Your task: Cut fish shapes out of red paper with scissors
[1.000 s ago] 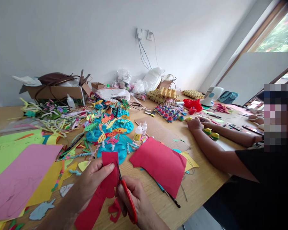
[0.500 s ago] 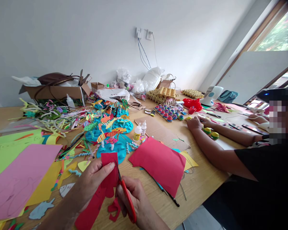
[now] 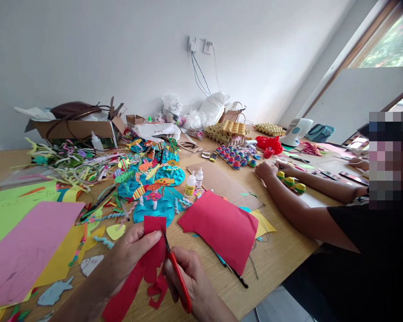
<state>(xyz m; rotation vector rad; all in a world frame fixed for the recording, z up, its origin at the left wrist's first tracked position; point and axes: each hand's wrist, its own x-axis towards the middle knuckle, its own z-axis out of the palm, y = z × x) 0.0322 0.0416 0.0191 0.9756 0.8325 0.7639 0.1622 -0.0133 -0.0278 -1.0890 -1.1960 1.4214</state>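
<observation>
My left hand (image 3: 134, 250) pinches a strip of red craft paper (image 3: 155, 225) near its top, with the thumb across the front. The strip runs down below the hand toward the table. My right hand (image 3: 188, 277) grips red-handled scissors (image 3: 179, 277), and their dark blades meet the strip's right edge close to my left thumb. A curled red cut-off (image 3: 158, 293) hangs or lies just under the strip; I cannot tell which. To the right, a larger red sheet (image 3: 220, 228) lies on the table.
Blue bases with paper fish (image 3: 154, 192) stand ahead, beside two glue bottles (image 3: 190, 184). Coloured sheets (image 3: 30, 250) and fish cut-outs (image 3: 55, 291) lie at left. A pencil (image 3: 238, 277) sits by the red sheet. A co-worker's arms (image 3: 289, 205) reach over the table at right.
The red strip and scissors have shifted only slightly, with the blades still at the paper. The co-worker's near hand has moved a little left. The view has turned slightly.
</observation>
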